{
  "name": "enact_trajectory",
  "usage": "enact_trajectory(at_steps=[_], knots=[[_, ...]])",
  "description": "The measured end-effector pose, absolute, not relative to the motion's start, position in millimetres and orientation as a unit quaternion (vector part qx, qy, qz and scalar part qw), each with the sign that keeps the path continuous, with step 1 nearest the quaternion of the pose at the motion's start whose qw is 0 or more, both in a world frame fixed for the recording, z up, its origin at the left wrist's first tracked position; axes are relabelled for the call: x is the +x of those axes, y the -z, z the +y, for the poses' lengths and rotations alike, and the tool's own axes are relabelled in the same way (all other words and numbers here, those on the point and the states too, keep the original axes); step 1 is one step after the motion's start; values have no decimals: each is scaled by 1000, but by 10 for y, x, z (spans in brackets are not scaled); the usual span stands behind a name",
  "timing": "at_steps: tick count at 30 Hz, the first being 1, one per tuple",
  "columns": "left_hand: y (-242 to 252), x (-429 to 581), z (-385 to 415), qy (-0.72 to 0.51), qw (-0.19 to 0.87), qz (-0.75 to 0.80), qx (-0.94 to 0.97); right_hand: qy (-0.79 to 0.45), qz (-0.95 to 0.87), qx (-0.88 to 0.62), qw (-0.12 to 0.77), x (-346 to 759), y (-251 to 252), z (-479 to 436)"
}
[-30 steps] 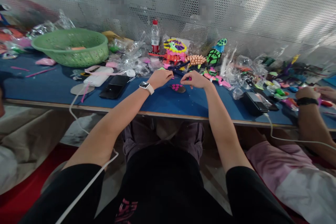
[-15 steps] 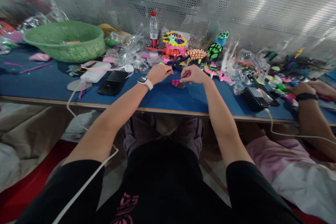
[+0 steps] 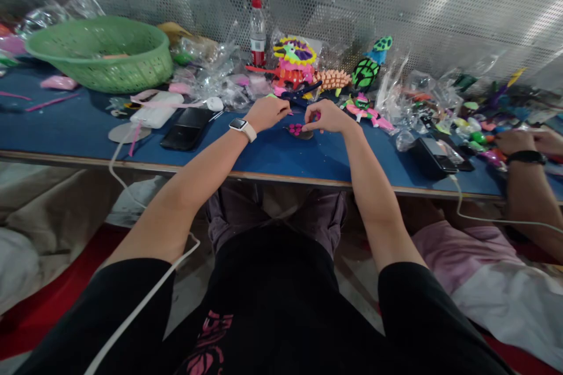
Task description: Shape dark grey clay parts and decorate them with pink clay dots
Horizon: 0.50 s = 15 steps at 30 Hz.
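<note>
A small dark oval piece (image 3: 302, 135) lies on the blue table, with several magenta dots (image 3: 294, 128) on it. Over its right part is my right hand (image 3: 326, 117), thumb and forefinger closed at the dots; what they pinch is too small to make out, and a bit of magenta shows by the curled fingers. My left hand (image 3: 268, 113), with a watch at the wrist, is closed just left of the piece, its fingertips pressed on something too small to name. Dark-handled pliers or scissors (image 3: 301, 95) lie just behind both hands.
A green basket (image 3: 105, 64) stands at the left, near a black phone (image 3: 185, 129) and white power bank (image 3: 156, 110). Colourful clay figures (image 3: 294, 61), a bottle (image 3: 257, 35) and plastic bags line the back. At the right are a black box (image 3: 433, 158) and another person's hands (image 3: 515, 142).
The view has tilted slightly, so the table sits higher in the picture. My right hand's fingertips have come down onto the magenta dots. My left hand stays nearly in place.
</note>
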<state>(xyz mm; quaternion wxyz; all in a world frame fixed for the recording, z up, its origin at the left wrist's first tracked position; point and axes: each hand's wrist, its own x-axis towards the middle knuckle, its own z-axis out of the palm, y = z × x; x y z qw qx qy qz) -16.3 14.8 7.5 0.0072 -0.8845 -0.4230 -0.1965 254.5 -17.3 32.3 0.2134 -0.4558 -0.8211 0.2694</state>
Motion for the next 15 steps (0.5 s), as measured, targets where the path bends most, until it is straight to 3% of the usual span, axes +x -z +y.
enact_trajectory(at_steps=[15], knots=[[-54,-182,177,194,4,-425,-884,-255,-825,-460,206,2532,-297,-145]])
